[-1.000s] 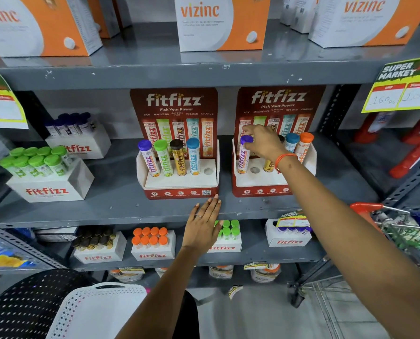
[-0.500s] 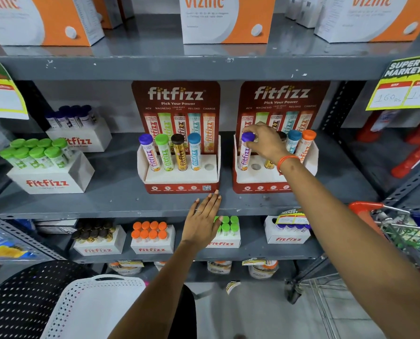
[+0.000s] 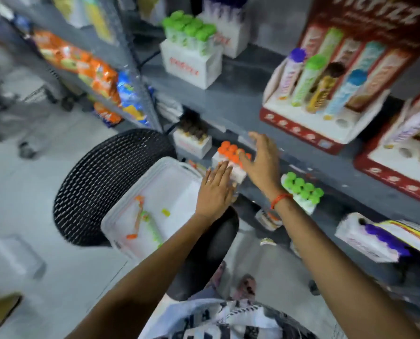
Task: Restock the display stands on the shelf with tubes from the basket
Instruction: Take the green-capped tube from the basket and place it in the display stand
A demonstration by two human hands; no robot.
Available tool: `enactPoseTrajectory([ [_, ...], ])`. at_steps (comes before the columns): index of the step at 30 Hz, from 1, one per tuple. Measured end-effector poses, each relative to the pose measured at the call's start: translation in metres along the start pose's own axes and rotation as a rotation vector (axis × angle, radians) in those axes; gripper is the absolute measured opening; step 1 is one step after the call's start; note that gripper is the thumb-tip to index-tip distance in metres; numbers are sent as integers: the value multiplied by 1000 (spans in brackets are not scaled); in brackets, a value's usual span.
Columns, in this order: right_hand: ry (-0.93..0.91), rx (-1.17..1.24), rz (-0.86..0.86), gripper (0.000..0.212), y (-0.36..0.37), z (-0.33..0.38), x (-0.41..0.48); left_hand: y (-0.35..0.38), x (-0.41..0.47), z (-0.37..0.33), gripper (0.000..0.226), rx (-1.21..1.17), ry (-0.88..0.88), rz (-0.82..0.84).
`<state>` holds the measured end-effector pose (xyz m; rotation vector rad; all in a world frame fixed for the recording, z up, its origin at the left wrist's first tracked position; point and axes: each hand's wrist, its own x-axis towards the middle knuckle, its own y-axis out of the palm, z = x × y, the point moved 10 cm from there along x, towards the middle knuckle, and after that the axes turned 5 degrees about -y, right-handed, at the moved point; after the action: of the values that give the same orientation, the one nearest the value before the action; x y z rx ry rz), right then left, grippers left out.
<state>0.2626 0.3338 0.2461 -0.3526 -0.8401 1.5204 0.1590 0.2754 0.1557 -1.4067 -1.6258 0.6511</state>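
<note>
The view is tilted and blurred. A white basket [image 3: 120, 216] rests on a black mesh chair [image 3: 101, 177] and holds an orange-capped tube [image 3: 138, 217] and a green tube [image 3: 152, 228]. My left hand [image 3: 215, 192] hovers flat over the basket's right rim, fingers apart, holding nothing. My right hand [image 3: 263, 162] is open in front of the lower shelf, beside a white box of orange-capped tubes [image 3: 232, 152]. The left red display stand [image 3: 309, 128] carries several tubes and one bare hole. The right red display stand [image 3: 385, 167], cut by the frame edge, shows a purple-capped tube [image 3: 409, 123].
White boxes of green-capped tubes [image 3: 192, 45] stand on the grey shelf [image 3: 231, 104]. More boxes sit on the lower shelf: brown caps [image 3: 193, 133], green caps [image 3: 302, 189], purple caps [image 3: 375, 238]. Snack bags [image 3: 89, 67] fill the left rack. A shopping trolley [image 3: 20, 108] stands on the floor.
My right hand has let go of the purple-capped tube in the right stand and come down toward the basket. My left hand left the shelf edge. My head turned down and left.
</note>
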Motion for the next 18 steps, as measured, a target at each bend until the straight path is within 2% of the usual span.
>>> enactPoseTrajectory([
  [7, -21, 22, 610, 39, 218, 34, -77, -40, -142, 158, 42, 190, -503, -36],
  [12, 17, -58, 941, 37, 312, 31, -144, -48, -233, 235, 47, 290, -847, 19],
  [18, 153, -188, 1139, 59, 359, 10, -201, -27, -263, 269, 57, 316, -934, 136],
])
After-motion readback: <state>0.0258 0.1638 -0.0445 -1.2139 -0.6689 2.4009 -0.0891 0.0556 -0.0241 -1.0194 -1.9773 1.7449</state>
